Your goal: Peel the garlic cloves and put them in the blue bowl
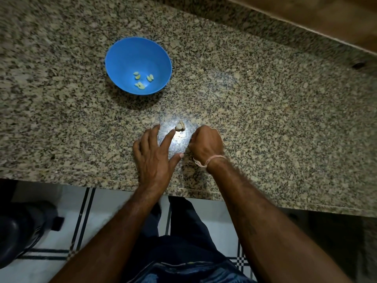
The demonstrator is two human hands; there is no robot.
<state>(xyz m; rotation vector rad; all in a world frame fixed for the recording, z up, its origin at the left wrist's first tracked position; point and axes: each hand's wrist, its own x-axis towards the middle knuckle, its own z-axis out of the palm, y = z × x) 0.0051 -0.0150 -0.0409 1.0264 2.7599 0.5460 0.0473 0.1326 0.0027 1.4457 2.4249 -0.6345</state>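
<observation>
Head view: granite countertop (255, 94) fills most of the frame. Blue bowl (120, 52) sits upper left of centre, with several peeled garlic cloves (140, 81) lying in its bottom. An unpeeled garlic piece (180, 126) with papery skin lies on the counter at centre frame, well apart from the bowl, between the two hands.

Left hand (154, 158) is lower centre, palm down, fingers straight and spread, gripping nothing; its index fingertip touches the garlic piece on its left side. Right hand (206, 142) is just right of the garlic piece, knuckles up, fingers curled under in a fist; cannot tell if anything is inside. A pinkish thread band (214, 159) is on the right wrist.

Wooden panel (326, 19) upper right. White tiled floor (51, 266) with dark lines bottom left.
</observation>
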